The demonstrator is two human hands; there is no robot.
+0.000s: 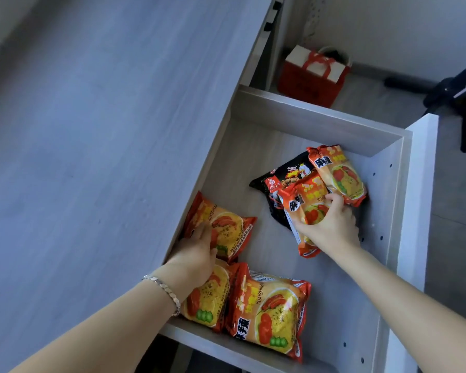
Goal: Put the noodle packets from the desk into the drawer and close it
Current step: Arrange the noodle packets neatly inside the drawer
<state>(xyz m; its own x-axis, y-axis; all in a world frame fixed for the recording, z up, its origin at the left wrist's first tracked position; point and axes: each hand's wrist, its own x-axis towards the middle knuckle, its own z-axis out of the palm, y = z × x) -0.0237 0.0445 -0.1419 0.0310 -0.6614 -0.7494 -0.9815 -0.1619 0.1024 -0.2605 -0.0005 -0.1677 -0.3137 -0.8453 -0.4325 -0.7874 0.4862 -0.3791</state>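
Note:
The drawer (301, 117) stands pulled out, with several noodle packets lying inside. My left hand (197, 251) rests on an orange packet (226, 227) by the drawer's left wall, fingers on its near end. Two more orange packets (272, 310) (207, 302) lie at the near end. My right hand (331, 224) grips another orange packet (304, 208), which lies over a black packet (285, 173). A further orange packet (339, 173) sits at the far right corner. The grey desk top (92, 130) to the left carries no packets in view.
The drawer's white front panel (417, 184) is on the right. On the floor beyond stand a red and white gift bag (315, 74) and black tripod legs (457, 95). A desk leg (275, 36) rises behind the drawer.

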